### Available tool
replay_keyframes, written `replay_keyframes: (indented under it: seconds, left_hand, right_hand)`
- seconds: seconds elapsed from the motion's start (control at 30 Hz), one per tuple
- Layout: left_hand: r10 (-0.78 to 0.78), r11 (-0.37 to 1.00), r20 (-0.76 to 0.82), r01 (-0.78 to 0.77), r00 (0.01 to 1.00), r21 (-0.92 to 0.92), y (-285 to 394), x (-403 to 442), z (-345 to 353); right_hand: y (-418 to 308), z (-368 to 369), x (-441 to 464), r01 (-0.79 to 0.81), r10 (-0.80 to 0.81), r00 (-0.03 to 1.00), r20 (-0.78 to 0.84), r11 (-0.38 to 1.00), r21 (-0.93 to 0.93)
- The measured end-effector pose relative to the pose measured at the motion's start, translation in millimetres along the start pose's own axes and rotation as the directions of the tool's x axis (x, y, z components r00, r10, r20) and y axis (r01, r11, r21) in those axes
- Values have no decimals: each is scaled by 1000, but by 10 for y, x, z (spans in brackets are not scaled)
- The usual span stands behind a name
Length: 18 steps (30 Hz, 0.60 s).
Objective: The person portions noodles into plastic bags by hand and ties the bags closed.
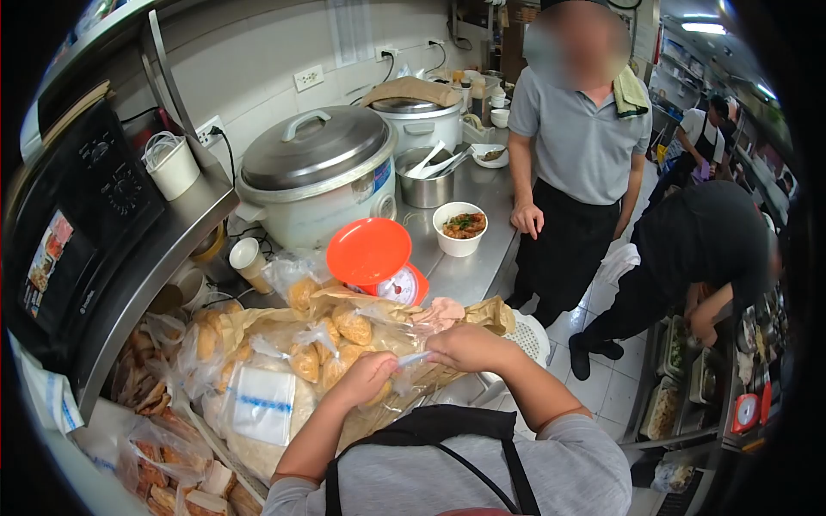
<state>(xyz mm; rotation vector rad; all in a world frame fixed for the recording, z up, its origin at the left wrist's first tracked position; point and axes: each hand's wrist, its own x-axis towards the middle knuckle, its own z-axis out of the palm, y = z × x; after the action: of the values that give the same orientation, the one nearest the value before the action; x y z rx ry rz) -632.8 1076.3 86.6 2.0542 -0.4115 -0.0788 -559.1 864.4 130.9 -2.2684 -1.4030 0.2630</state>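
Note:
My left hand (368,378) and my right hand (469,347) are closed on a strip of clear plastic (413,358), stretched between them. It looks like the neck of a plastic bag; a yellowish bulge (379,393) shows just below my left fingers, partly hidden. Beyond my hands, several knotted clear bags of orange-yellow food (353,325) lie on brown paper (430,378). A stack of flat clear bags (260,404) with a blue stripe lies left of my left hand. A pink cloth or paper (439,315) rests just past my right hand.
A scale with an orange pan (368,251) stands behind the bags, near a bowl of food (460,230). Large rice cookers (318,193) line the wall. Bagged bread (176,464) is at lower left. A co-worker (578,138) stands across the counter; another (701,236) bends at right.

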Motion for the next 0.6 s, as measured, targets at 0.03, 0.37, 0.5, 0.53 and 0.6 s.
replay_keyframes:
  seconds: [0.03,0.37,0.5,0.53,0.6]
  left_hand:
    - [22,998,7,-23,1000,56,-27,-1,-12]
    - [121,892,4,-111,993,438,-88,5,-103]
    - [189,839,-60,-130,980,529,-177,19,13]
    - [181,843,-74,-116,981,525,-193,15,56]
    - [168,850,-100,-93,981,518,-211,5,124]
  right_hand:
    - [13,-16,-9,-3,3,1000,-5,1000,6]
    - [36,-118,-67,-63,63,998,-6,998,8]
    - [129,-61,-89,-34,36,998,-51,999,39]
    - [132,-64,-91,-29,32,998,-58,999,42]
    - [146,-59,-92,-53,56,997,-49,997,56]
